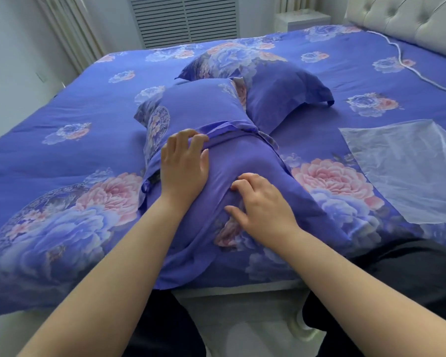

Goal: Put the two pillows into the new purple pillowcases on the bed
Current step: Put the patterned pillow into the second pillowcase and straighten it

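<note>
**Now both hands on a pillow at the bed's near edge**

Nearest the viewer, a pillow in a purple pillowcase lies on the bed, its loose open end hanging over the near edge. Its far end is plump and filled. The left hand lies palm down on the pillow, fingertips curled over a fold of fabric that crosses it. The right hand presses the fabric lower down, fingers bent and spread, gripping nothing plainly. Just behind, touching it, lies a second pillow in a matching floral case. The bed wears a purple cover with pink and blue flowers. To the right lies a clear plastic bag. A white cord trails near the tufted headboard.
</note>
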